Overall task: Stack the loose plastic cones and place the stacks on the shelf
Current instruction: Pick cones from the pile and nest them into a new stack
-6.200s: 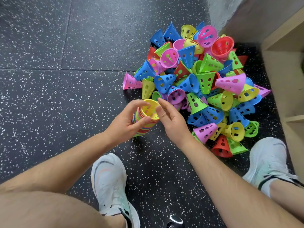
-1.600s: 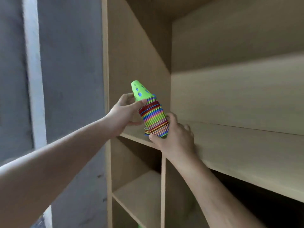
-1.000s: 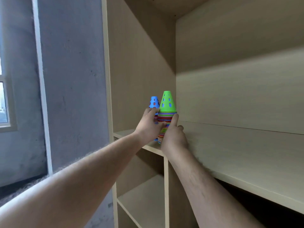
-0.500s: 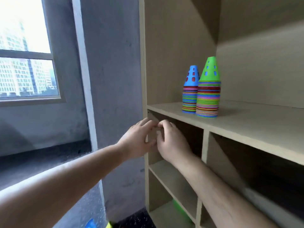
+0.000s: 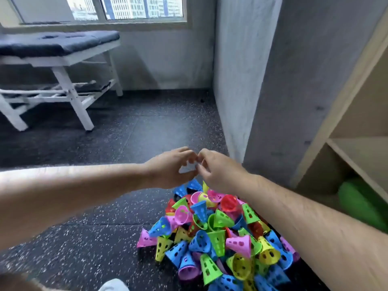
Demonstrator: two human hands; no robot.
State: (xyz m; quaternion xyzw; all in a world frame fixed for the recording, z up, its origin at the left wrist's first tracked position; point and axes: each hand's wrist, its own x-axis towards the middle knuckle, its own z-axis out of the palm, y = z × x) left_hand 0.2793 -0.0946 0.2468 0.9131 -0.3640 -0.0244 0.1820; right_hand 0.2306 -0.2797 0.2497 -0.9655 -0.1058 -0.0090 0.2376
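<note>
A heap of loose plastic cones (image 5: 216, 236) in blue, pink, green, yellow and red lies on the dark speckled floor at the lower middle. My left hand (image 5: 168, 169) and my right hand (image 5: 218, 171) hover side by side above the far end of the heap. Their fingers are loosely curled, fingertips nearly touching, and neither holds anything. The wooden shelf unit (image 5: 354, 143) stands at the right edge; only its lower compartments show. The two finished stacks are out of view.
A grey concrete pillar (image 5: 247, 80) stands between the heap and the shelf unit. A white-framed padded bench (image 5: 58, 51) sits at the back left under a window. Something green (image 5: 361, 204) lies in the bottom shelf compartment. My white shoe (image 5: 114, 286) shows at the bottom edge.
The green-topped stack was set on the shelf beside the blue-topped one and let go. My view has dropped from the shelf to the floor heap, with both hands lowered and holding nothing.
</note>
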